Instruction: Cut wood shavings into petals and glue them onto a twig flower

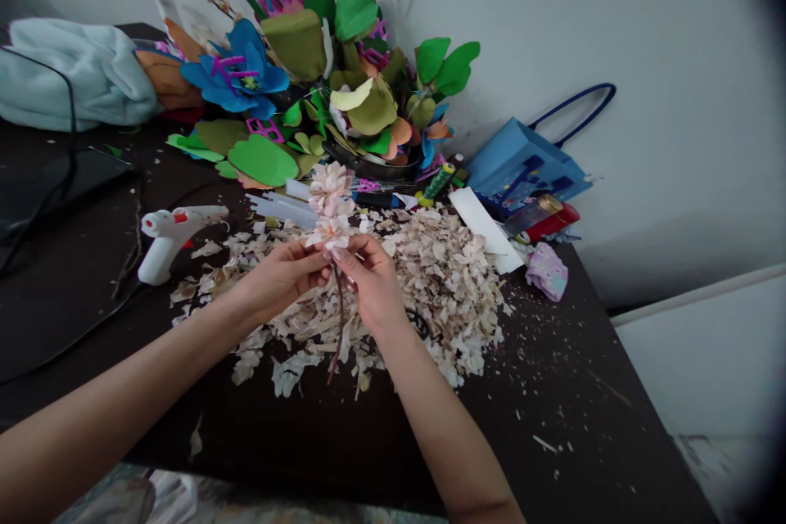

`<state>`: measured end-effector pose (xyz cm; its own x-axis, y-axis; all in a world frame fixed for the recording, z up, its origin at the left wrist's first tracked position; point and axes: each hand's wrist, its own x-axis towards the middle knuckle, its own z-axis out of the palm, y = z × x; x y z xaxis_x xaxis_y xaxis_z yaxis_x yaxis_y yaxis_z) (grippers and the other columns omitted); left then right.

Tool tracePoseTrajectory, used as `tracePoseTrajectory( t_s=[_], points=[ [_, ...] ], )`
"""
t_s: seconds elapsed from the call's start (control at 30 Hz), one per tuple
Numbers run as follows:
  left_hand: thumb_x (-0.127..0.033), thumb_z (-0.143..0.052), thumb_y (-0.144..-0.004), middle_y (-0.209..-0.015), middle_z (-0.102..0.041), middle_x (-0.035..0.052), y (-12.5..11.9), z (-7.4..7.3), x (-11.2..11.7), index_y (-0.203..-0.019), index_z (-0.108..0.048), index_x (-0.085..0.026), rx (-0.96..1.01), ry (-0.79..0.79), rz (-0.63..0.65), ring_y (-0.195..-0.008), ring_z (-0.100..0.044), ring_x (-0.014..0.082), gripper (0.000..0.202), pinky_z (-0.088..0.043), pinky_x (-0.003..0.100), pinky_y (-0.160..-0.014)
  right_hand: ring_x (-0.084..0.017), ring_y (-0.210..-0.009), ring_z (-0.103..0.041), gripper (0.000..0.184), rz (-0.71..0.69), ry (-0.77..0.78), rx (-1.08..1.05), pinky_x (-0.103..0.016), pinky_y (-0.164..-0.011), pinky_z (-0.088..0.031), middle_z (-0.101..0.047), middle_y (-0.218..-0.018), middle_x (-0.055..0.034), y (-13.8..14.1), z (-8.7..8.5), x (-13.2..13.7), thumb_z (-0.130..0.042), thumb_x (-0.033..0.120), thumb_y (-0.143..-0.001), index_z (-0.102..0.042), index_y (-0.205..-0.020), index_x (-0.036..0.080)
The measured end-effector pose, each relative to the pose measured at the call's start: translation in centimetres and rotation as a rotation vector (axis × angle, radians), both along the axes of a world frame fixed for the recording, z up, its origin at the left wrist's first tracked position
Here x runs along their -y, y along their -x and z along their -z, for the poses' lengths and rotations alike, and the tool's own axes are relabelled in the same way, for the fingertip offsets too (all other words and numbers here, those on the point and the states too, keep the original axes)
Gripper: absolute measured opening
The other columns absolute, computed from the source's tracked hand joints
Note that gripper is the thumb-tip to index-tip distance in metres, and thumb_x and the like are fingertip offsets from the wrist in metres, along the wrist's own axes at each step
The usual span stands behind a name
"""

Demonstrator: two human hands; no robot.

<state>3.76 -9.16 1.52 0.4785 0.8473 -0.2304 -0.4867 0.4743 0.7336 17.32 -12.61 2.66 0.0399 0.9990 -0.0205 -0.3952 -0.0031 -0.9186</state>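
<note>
Over a heap of pale dry petals or husks point(445, 278), my two hands meet at a thin brown twig point(340, 323) bearing a pale pink handmade flower point(333, 232). My left hand point(287, 274) pinches just under the flower from the left. From the right, the thumb and fingers of my right hand point(372, 282) press at the flower's base. The twig's lower end hangs below my fingers. Directly above is a second pink flower point(330, 188); whether it sits on the same twig I cannot tell. What lies between my fingertips is partly hidden.
A white glue gun point(164, 241) stands left of the heap, its cord trailing across the dark table point(202, 417). Behind are glue sticks point(282, 209), green thread point(439, 182) and a mass of coloured felt-like flowers point(264, 160). A blue bag point(521, 164) leans against the wall.
</note>
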Motion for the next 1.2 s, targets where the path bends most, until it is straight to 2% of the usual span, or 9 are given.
tracePoseTrajectory(
  t_s=[0.13,0.2,0.27,0.47,0.6,0.7,0.93,1.2],
  points=[
    [-0.011,-0.083,-0.068,-0.065,-0.066,0.0023,0.4,0.2,-0.5,-0.074,-0.072,-0.01,0.014,0.06,-0.019,-0.054,-0.058,0.0068,0.013,-0.051,0.014,-0.049,-0.006,-0.046,-0.032,0.027,-0.032,-0.005,-0.114,-0.021,-0.042,-0.026,-0.049,-0.063,0.0059,-0.2,0.0,-0.1,-0.074,0.046,-0.076,-0.062,-0.078,0.022],
    [-0.007,-0.078,-0.072,-0.068,-0.068,0.0037,0.6,0.2,-0.7,-0.075,-0.07,-0.009,0.034,0.083,-0.015,-0.054,-0.058,0.0064,0.008,-0.052,0.014,-0.05,-0.006,-0.045,-0.032,0.035,-0.005,-0.001,-0.15,-0.021,-0.04,-0.025,-0.045,-0.063,0.0054,-0.3,0.0,-0.3,-0.066,0.056,-0.081,-0.063,-0.078,0.021],
    [-0.004,-0.073,-0.077,-0.071,-0.069,0.0051,0.8,0.1,-0.8,-0.076,-0.069,-0.008,0.059,0.105,0.002,-0.054,-0.059,0.006,0.006,-0.053,0.014,-0.051,-0.007,-0.045,-0.033,0.039,0.034,0.005,-0.162,-0.021,-0.039,-0.025,-0.043,-0.064,0.0051,-0.5,0.1,-0.5,-0.06,0.06,-0.084,-0.064,-0.078,0.021],
    [0.002,-0.058,-0.086,-0.074,-0.068,0.0043,1.4,-1.2,-1.0,-0.078,-0.065,-0.006,0.161,0.203,0.078,-0.053,-0.059,0.0041,0.013,-0.052,0.011,-0.051,-0.007,-0.048,-0.037,0.035,0.033,-0.023,-0.125,-0.022,-0.041,-0.03,-0.042,-0.067,0.0043,-1.5,-0.2,-0.6,-0.054,0.055,-0.089,-0.064,-0.08,0.023],
    [0.001,-0.058,-0.087,-0.07,-0.064,0.0013,1.8,-1.8,-1.3,-0.084,-0.062,-0.006,0.193,0.254,0.126,-0.053,-0.058,0.003,0.009,-0.051,0.009,-0.05,-0.007,-0.048,-0.037,0.023,0.047,-0.07,-0.044,-0.023,-0.042,-0.032,-0.044,-0.067,0.0047,-2.1,-1.1,-0.4,-0.063,0.045,-0.086,-0.062,-0.079,0.023],
    [0.002,-0.063,-0.082,-0.073,-0.064,0.0004,1.9,-1.8,-1.3,-0.086,-0.06,-0.007,0.22,0.282,0.148,-0.054,-0.058,0.0028,0.01,-0.052,0.009,-0.051,-0.007,-0.047,-0.037,0.017,0.082,-0.098,0.041,-0.023,-0.042,-0.032,-0.044,-0.063,0.0061,-2.5,-1.8,-0.3,-0.069,0.037,-0.081,-0.059,-0.079,0.023],
    [0.002,-0.068,-0.079,-0.074,-0.064,-0.0003,1.9,-1.4,-1.3,-0.088,-0.059,-0.007,0.247,0.267,0.193,-0.054,-0.058,0.003,0.016,-0.051,0.01,-0.05,-0.008,-0.048,-0.037,0.015,0.158,-0.173,0.211,-0.024,-0.044,-0.031,-0.046,-0.062,0.0054,-3.4,-2.7,0.1,-0.066,0.036,-0.085,-0.062,-0.082,0.023],
    [-0.001,-0.071,-0.078,-0.073,-0.067,0.002,1.5,-0.9,-1.1,-0.089,-0.063,-0.005,0.195,0.257,0.215,-0.053,-0.059,0.0032,0.014,-0.052,0.01,-0.052,-0.009,-0.046,-0.033,0.02,-0.032,-0.152,0.377,-0.025,-0.044,-0.024,-0.038,-0.054,0.0071,-1.8,-2.4,1.0,-0.057,0.037,-0.091,-0.069,-0.092,0.022]
  ],
)
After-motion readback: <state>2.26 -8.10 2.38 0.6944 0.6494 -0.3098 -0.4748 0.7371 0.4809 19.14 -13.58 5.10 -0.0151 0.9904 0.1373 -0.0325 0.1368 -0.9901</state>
